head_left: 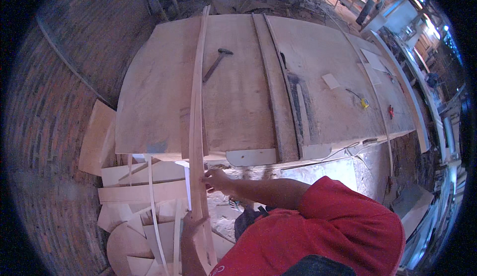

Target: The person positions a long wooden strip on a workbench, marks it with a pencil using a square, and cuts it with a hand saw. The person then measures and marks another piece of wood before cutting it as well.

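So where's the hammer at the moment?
In the head view, the hammer lies on the far half of the table, left of centre, its handle end close to the right edge of the long board.

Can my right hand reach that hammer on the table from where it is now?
Probably not without leaning in: the hammer lies well back on the table, while the right hand is beside the long boards, short of the table's near edge.
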`<control>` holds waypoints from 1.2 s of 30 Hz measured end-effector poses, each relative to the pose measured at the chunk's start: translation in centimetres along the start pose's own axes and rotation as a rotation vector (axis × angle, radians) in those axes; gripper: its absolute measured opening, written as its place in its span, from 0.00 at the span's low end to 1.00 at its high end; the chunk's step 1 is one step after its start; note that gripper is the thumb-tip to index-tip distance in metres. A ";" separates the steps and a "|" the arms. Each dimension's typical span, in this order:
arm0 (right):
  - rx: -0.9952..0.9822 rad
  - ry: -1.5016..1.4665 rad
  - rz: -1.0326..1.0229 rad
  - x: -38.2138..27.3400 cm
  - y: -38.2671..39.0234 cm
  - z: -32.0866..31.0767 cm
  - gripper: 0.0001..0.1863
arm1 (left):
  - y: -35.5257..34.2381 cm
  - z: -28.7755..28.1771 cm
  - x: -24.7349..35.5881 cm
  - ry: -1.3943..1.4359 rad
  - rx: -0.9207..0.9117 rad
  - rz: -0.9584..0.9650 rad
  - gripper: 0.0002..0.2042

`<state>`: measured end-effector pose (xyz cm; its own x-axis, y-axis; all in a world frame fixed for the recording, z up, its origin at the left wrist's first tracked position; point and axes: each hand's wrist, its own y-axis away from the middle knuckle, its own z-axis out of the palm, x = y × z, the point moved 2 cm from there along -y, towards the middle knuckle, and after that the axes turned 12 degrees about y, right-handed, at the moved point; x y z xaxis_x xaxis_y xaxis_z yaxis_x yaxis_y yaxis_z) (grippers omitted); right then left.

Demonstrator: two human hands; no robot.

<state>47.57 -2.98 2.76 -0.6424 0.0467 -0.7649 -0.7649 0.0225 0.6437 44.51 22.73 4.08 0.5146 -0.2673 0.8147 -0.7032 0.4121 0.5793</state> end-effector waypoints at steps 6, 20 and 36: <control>0.162 0.677 -0.272 -1.7 5.6 -1.9 0.21 | -1.1 0.9 -3.5 -0.137 0.116 -0.003 0.39; 0.124 0.887 -0.138 16.3 18.1 -16.1 0.19 | -7.9 3.3 -1.1 -0.390 0.377 0.335 0.31; 0.653 0.705 0.294 36.8 35.5 -36.2 0.19 | -13.0 6.4 2.3 -1.376 0.843 0.458 0.42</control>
<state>-4.90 -36.62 -3.32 -0.8448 -0.4588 -0.2753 -0.5312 0.6582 0.5334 51.66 11.19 -1.45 -0.2559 -0.9650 0.0575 -0.9467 0.2381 -0.2170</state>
